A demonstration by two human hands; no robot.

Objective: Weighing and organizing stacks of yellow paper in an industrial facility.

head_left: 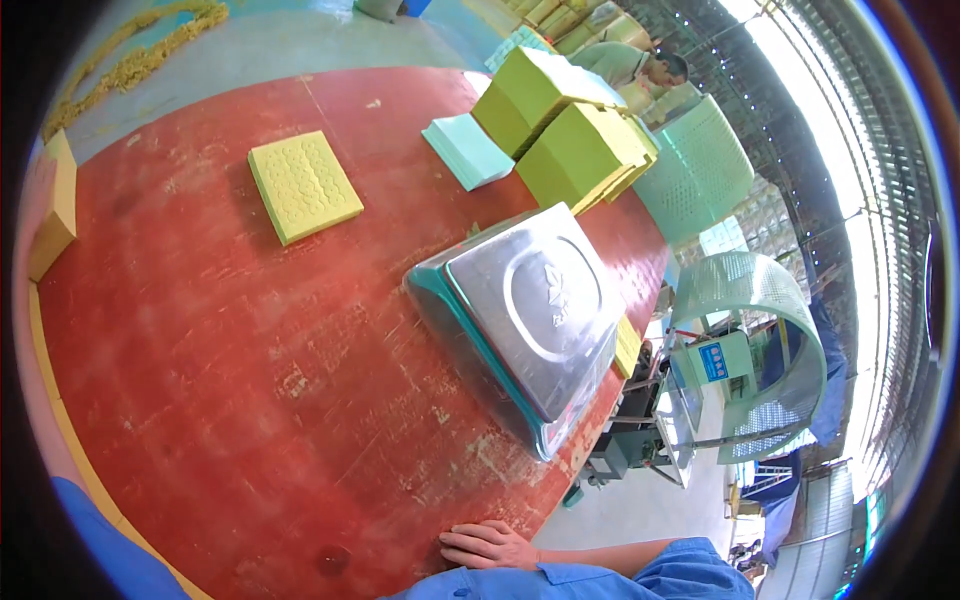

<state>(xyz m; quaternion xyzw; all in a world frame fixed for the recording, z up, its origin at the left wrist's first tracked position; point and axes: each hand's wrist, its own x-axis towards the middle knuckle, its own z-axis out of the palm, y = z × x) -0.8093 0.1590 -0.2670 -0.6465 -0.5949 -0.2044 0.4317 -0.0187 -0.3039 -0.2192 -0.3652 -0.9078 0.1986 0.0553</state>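
At the far left rim, my left hand (38, 190) is against a pale yellow block-like stack (60, 205) and seems to grip it; its fingers are dim and partly hidden. My right hand (490, 546) lies palm down on the red tabletop (250, 400) near the front edge, fingers extended and holding nothing. A weighing scale (545, 300) with a steel pan and teal body stands right of centre. Farther back lies a yellow stack (305, 185) of sheets with a rounded embossed pattern.
Beyond the scale are a mint-green stack (468, 150) and tall yellow-green stacks (575, 155). Another person (620, 65) bends behind them. Pale green perforated curved sheets (700, 170) and machinery (640, 440) stand right of the table. Yellow rope-like material (150, 75) lies on the far floor.
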